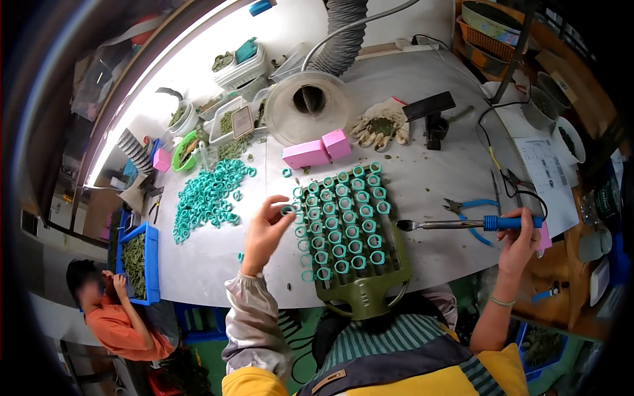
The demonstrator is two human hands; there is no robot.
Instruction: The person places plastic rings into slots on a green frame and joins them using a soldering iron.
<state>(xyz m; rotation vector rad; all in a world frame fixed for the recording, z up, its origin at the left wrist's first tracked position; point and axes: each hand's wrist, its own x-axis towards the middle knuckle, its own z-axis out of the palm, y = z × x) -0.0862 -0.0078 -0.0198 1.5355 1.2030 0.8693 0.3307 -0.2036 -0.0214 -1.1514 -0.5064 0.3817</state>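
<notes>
My left hand (265,234) pinches a teal ring (287,210) between thumb and fingertips, at the left edge of an olive-green rack (364,289). Rows of teal rings stand upright on that rack. My right hand (519,243) is closed around the blue handle of a soldering iron (451,225). Its dark, broad tip points left, just beside the rack's right edge. Left of my left hand, a large heap of loose teal rings (210,198) lies on the grey table.
Blue-handled pliers (473,210) lie under the iron. Two pink blocks (308,154), a round funnel hood (281,112) and a glove (383,124) stand or lie behind the rack. A black stand (434,122) is at back right. Another person (125,323) sits at left near a blue crate (152,264).
</notes>
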